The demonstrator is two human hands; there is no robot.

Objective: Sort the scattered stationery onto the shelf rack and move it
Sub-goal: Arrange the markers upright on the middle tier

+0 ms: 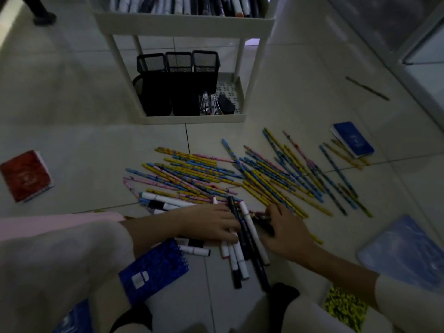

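Note:
A pile of patterned pencils [252, 174] in yellow, blue and pink lies scattered on the tiled floor in front of the white shelf rack [189, 118]. Below them lies a bunch of white and black markers [242, 255]. My left hand [209, 222] rests flat on the markers, fingers closing round several of them. My right hand [286, 229] presses against the same bunch from the right, fingertips on a dark marker [264, 224]. More white markers [163, 200] lie to the left. The rack's upper tray [182, 22] holds many markers.
The rack's bottom tray holds three black mesh pen holders [177, 75] and metal clips [209, 104]. Notebooks lie around: red [25, 176], small blue [353, 139], spiral blue [153, 272], light blue [406, 253], yellow-patterned [346, 306]. A lone pencil [367, 88] lies far right beside a cabinet.

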